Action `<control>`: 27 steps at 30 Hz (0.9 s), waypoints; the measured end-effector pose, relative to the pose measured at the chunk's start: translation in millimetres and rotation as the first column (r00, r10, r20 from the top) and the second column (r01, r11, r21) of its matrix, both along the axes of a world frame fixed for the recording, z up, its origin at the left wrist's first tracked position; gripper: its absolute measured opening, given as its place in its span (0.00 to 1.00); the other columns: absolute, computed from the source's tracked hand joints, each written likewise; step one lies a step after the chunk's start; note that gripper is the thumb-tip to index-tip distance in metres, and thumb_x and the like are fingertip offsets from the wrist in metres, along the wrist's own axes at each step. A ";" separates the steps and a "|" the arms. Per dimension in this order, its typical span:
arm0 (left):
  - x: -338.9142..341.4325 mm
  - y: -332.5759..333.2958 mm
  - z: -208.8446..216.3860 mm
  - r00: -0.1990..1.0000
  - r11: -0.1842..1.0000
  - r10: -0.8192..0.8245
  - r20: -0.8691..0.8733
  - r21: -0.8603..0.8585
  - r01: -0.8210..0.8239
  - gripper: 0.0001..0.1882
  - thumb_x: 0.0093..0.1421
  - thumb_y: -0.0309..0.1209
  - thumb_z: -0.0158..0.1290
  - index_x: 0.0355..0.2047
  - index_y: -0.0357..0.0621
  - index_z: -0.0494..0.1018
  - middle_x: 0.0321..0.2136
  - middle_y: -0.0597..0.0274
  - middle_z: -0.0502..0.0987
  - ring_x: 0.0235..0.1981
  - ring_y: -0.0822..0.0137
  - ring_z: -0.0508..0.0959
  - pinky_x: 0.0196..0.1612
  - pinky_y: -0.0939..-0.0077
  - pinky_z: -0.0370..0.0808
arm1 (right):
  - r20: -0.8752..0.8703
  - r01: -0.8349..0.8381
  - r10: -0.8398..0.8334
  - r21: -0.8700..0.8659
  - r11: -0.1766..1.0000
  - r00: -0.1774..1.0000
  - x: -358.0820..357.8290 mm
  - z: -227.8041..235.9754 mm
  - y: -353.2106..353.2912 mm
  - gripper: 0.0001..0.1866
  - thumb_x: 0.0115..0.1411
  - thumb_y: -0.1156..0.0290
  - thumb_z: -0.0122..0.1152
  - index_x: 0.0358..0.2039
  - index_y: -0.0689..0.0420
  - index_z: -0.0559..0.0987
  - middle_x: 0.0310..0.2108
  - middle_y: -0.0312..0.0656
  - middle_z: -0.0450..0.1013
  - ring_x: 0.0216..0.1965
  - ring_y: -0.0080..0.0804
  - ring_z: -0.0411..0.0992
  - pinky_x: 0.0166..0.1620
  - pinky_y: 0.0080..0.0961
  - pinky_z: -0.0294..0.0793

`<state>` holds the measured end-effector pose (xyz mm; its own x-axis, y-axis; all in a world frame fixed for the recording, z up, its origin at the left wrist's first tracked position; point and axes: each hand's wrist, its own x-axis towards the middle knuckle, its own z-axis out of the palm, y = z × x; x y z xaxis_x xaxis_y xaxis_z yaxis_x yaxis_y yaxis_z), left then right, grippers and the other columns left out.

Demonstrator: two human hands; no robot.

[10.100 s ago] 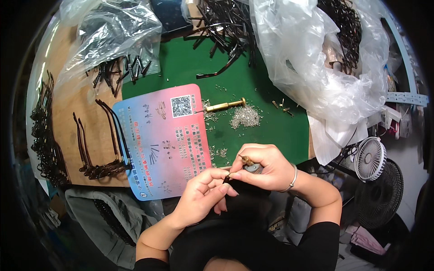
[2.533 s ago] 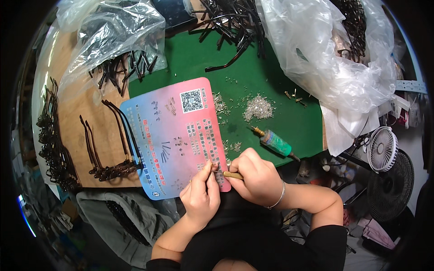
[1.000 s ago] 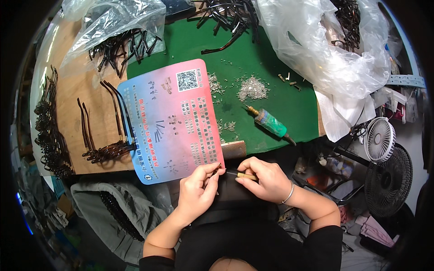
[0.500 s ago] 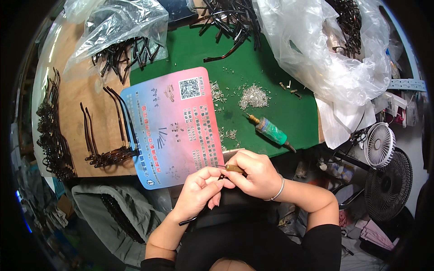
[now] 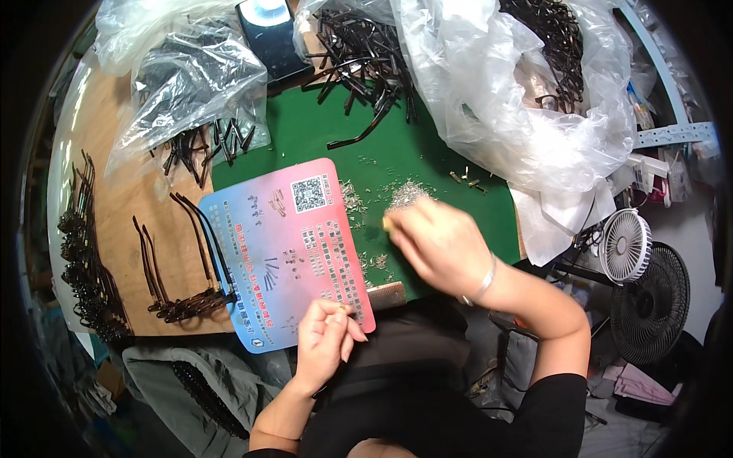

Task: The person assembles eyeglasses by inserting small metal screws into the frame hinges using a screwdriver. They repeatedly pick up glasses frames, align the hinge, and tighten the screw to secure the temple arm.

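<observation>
Fingers of the left hand [image 5: 328,340] were pinched on a small amber-brown part [image 5: 346,308] above the near right corner of the mat [image 5: 282,225], by the table's [image 5: 137,191] near edge. The fingers hid most of the part; the pinch probably served to steady it. A dark slim end [image 5: 321,392] showed at the wrist; its connection to the part could not be determined.

The right hand [image 5: 439,244], blurred, was closed with a brass-coloured piece [image 5: 388,224] at its fingertips, over the green cloth [image 5: 450,145] and just beside a pile of tiny metal pins [image 5: 408,192]. The pile was presumably sited there for easy reach.

Small parts lay on the mat in separate groups, apparently sorted by kind. Eyeglass arms [image 5: 191,305] were bunched left of the mat, and more [image 5: 88,259] lined the table's left edge, probably to leave working room.

The mat bore red and dark printed characters, a square code near its far right corner and an emblem at its near left corner. The lettering ran sideways to the person, suggesting a work surface rather than a reading sheet.
</observation>
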<state>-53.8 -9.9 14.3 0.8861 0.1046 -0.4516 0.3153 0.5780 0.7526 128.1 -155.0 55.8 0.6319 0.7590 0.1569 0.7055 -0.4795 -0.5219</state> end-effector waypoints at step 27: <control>15.8 -31.0 15.3 0.983 0.939 -0.151 -0.104 0.296 0.176 0.09 0.65 0.25 0.40 0.44 0.36 0.64 0.26 0.63 0.77 0.14 0.83 0.66 0.18 0.89 0.64 | 0.187 -0.312 0.301 0.028 0.950 0.935 -47.0 -0.6 -21.5 0.09 0.46 0.73 0.55 0.29 0.63 0.75 0.25 0.37 0.69 0.27 0.27 0.69 0.27 0.23 0.67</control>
<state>-37.9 -40.9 29.7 0.8655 0.1035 -0.4901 0.4515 0.2626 0.8528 81.0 -176.5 55.3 0.3278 0.8980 0.2934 0.8973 -0.1987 -0.3943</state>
